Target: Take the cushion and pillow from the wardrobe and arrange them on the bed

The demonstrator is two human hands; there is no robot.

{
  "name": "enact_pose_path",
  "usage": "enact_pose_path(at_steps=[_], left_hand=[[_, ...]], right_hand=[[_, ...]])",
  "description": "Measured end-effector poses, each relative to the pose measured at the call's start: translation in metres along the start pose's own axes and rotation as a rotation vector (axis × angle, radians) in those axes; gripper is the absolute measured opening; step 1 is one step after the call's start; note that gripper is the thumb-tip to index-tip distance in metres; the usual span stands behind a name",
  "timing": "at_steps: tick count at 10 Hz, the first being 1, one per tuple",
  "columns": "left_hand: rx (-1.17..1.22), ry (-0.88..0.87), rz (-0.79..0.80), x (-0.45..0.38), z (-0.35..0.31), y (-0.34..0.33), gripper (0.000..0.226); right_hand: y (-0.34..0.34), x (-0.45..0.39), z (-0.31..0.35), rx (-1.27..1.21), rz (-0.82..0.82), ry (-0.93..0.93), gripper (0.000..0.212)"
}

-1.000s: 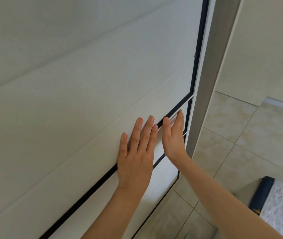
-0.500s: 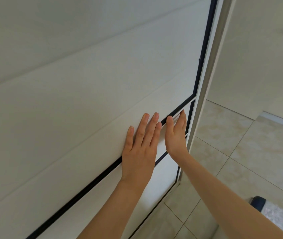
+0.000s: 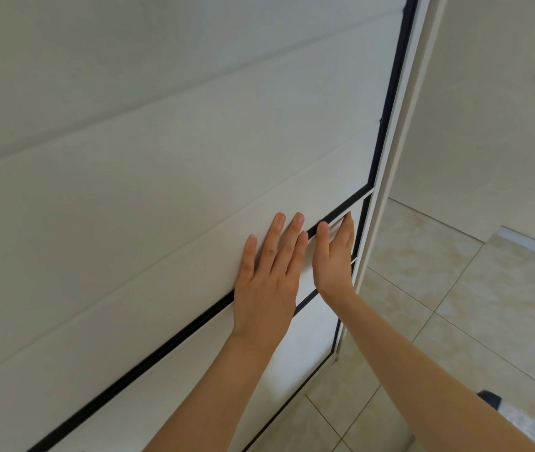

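A white sliding wardrobe door with black trim fills the left and middle of the view. My left hand lies flat on the door panel, fingers spread and pointing up. My right hand presses edge-on against the door next to it, close to the door's right frame. Neither hand holds anything. The door reaches the frame, so the wardrobe's inside is hidden. No cushion or pillow is in view. A corner of the bed, with dark blue edging and pale patterned cover, shows at the bottom right.
Beige floor tiles spread to the right of the wardrobe. A plain cream wall rises at the upper right with a pale skirting strip at its foot.
Both hands have slid to the right along the door, and the door's edge has closed up against the right frame. My view has shifted, leaving less of the bed corner visible.
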State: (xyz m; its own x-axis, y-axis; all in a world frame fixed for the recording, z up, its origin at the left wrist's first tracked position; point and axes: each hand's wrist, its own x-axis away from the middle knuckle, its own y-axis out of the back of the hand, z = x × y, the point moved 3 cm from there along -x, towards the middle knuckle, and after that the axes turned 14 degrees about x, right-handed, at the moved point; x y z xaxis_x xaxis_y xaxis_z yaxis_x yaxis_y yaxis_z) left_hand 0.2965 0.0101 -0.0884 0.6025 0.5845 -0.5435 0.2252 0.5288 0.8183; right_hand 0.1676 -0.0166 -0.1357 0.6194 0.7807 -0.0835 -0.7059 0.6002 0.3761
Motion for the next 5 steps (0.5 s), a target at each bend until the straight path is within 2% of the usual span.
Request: enact_pose_path(at_steps=[2, 4, 5], left_hand=[[0.401, -0.017, -0.198, -0.002, -0.003, 0.014, 0.073], [0.657, -0.066, -0.254, 0.015, 0.009, 0.027, 0.063], [0.764, -0.068, -0.266, 0.038, 0.008, 0.032, 0.053]], right_hand=[[0.006, 0.000, 0.001, 0.082, 0.042, -0.002, 0.073], [0.027, 0.022, -0.008, 0.267, 0.102, 0.039, 0.065], [0.047, 0.039, -0.014, 0.289, 0.073, -0.013, 0.055]])
